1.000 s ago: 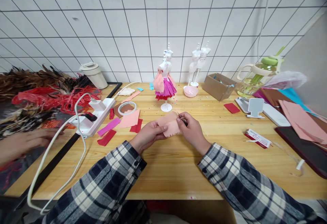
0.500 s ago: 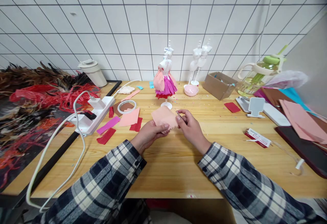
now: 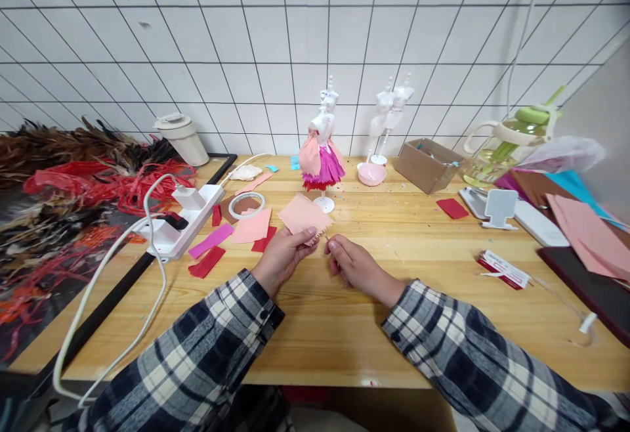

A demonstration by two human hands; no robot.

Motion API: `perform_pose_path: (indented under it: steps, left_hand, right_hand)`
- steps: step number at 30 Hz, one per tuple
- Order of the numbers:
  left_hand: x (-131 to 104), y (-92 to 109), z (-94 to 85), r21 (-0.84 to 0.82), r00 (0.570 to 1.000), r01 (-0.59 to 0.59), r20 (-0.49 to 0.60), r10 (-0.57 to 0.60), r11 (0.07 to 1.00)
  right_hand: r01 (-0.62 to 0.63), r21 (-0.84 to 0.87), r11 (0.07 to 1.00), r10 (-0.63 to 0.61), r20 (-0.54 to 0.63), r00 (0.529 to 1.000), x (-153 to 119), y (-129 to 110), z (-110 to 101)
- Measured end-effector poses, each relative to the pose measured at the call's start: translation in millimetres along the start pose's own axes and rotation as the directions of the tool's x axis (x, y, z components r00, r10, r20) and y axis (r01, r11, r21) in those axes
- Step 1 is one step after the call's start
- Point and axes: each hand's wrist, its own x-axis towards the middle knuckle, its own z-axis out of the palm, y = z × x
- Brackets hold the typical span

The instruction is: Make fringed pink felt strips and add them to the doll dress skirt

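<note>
My left hand [image 3: 285,256] pinches a pale pink paper piece [image 3: 304,214] by its lower edge, thumb on top. Small jagged cuts run along the paper's lower right edge. Beside that edge, my right hand [image 3: 355,262] is closed on a thin, small tool [image 3: 325,237], too small to make out clearly; its tip is by the fringe. Behind the paper stands a small white mannequin [image 3: 323,131], dressed in a pink, magenta and red layered paper skirt [image 3: 323,166].
A tape roll [image 3: 247,205] and coloured paper scraps [image 3: 211,240] lie left of my hands, by a power strip [image 3: 189,222]. Behind are a pink bowl [image 3: 371,174], a cardboard box [image 3: 427,165] and bare mannequins [image 3: 388,113]. A small box [image 3: 504,269] lies right.
My right hand has moved down and a little left, its fingers lower by the fringe. The paper has shifted left and tilted. The view has moved slightly.
</note>
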Motion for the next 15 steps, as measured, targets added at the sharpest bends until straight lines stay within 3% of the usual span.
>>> perform_pose_path:
  steps: [4,15]
  left_hand:
    - [-2.3,-0.9,2.6,0.02,1.0,-0.015,0.027,0.014,1.0]
    - [-3.1,-0.7,5.6,0.01,0.999,-0.02,0.034,0.02,1.0]
  right_hand:
    - [0.076,-0.058,0.995,-0.079,-0.04,0.996,0.3,-0.2,-0.6]
    - [0.097,-0.119,0.988,-0.103,-0.043,0.994,1.3,-1.7,-0.6]
